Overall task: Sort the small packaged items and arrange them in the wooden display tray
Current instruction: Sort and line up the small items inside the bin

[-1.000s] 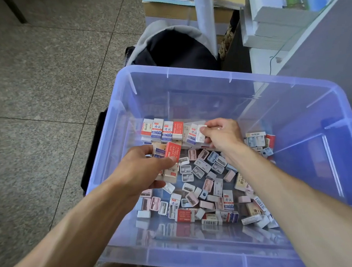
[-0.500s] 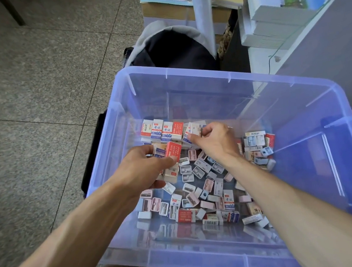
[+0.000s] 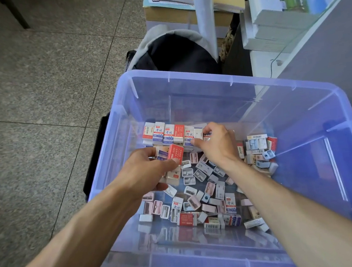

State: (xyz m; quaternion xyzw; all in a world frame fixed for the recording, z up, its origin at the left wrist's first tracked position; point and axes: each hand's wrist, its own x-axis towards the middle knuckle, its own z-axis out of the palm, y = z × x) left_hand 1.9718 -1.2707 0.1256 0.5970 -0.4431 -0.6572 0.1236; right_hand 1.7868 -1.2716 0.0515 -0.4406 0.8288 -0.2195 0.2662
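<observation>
At twelve o'clock in the bin [image 3: 242, 87], six packets [image 3: 172, 134] stand in a row; my right hand [image 3: 217, 144] pinches another at its end. My left hand [image 3: 147, 172] grips a stack [image 3: 174, 158]. Most loose items [image 3: 208, 197] remain; no wooden tray visible.

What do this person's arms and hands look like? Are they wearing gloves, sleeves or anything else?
Both forearms are bare right to the bottom of the picture: no sleeves show. The left hand and the right hand have no gloves, and I see no watch or wristband. A small glint at a right-hand finger might be a ring, but it is too small to tell.
</observation>
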